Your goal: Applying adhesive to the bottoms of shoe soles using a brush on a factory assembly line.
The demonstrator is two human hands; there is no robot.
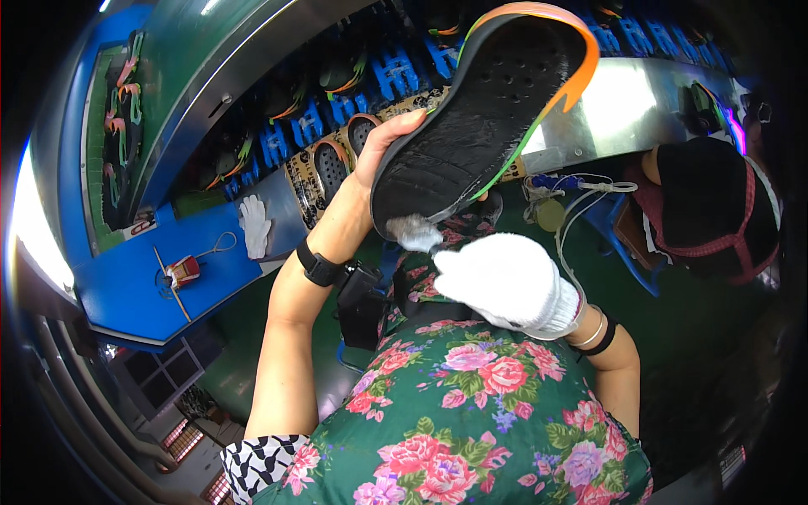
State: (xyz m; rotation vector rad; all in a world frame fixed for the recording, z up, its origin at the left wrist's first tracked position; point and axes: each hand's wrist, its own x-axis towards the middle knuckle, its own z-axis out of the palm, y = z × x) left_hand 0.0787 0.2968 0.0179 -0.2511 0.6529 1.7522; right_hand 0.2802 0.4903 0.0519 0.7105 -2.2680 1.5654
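My left hand [380, 153], bare, grips the side of a large black shoe sole [471, 126] and holds it up tilted. Its thumb lies along the edge, and the other fingers are mostly hidden behind. Orange and green trim runs round the sole's rim, small holes dot its far end, and the dark surface looks shiny. In a white knit glove, my right hand [509, 282] is closed on a small brush, whose handle is mostly hidden. The brush's pale, blurred bristles [412, 231] touch the sole's near, rounded end.
Left, a blue table [126, 295] bears a white glove [254, 225] and a red container [183, 271] with a thin rod. Beyond the sole, a line carries blue racks [396, 74] and dark shoe parts [331, 167]. White cord [589, 187] hangs right, near another person [707, 202].
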